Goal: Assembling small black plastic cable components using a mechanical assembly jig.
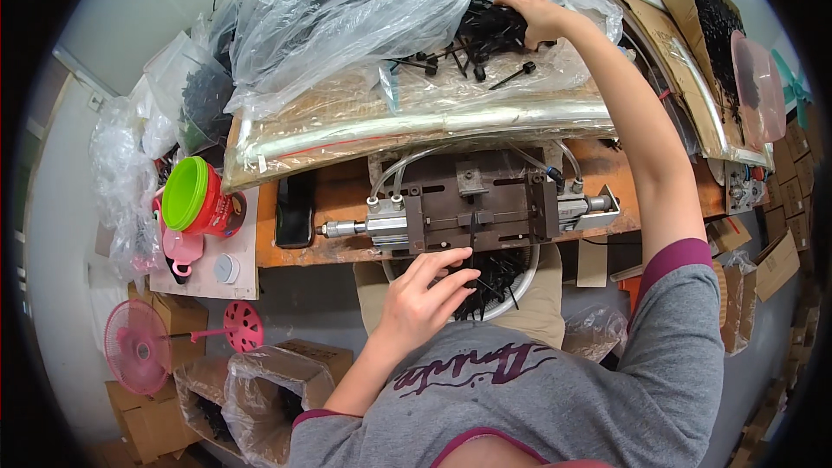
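Note:
My left hand (pixel 423 296) is at the front edge of a metal clamping fixture (pixel 433 218), its fingers loosely stretched and apart. The index fingertip is close to the lower end of a thin black part (pixel 474 224) lying across the fixture's middle; whether it touches cannot be made out. My right hand (pixel 539 19) reaches far forward into a heap of black plastic parts (pixel 485 33), thin stems with thicker heads. Its fingers and thumb bend around some of them, the fingertips partly hidden. On my lap, below the fixture, a round white basket (pixel 527 282) holds more black pieces.
Clear plastic sheeting (pixel 364 26) covers much of the raised cardboard tray (pixel 312 143) behind the fixture. A phone (pixel 295 210), a red tub with green rim (pixel 208 204) and a white cap (pixel 227 269) are at left. A pink fan (pixel 137 347) stands lower left.

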{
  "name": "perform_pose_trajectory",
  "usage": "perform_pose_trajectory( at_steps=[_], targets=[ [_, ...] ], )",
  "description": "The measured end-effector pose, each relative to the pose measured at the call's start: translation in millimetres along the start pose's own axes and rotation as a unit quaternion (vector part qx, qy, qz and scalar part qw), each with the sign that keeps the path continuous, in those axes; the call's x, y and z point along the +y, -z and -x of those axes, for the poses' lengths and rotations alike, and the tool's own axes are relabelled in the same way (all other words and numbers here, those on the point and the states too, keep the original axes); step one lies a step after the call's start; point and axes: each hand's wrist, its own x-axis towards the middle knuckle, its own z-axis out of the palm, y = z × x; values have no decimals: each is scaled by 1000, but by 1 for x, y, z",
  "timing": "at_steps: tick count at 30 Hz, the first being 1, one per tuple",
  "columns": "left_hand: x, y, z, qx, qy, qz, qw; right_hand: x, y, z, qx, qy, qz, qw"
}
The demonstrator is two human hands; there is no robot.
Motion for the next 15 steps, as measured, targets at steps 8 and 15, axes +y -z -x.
perform_pose_trajectory(
  at_steps=[8, 15],
  targets=[
    [-10, -12, -5, 6, -13, -24, 1000, -39, -14, 50, 68, 37, -50, 996],
    [-20, -35, 3, 14, 21, -81, 996, -61, -10, 81, 114, 51, -93, 988]
  ],
)
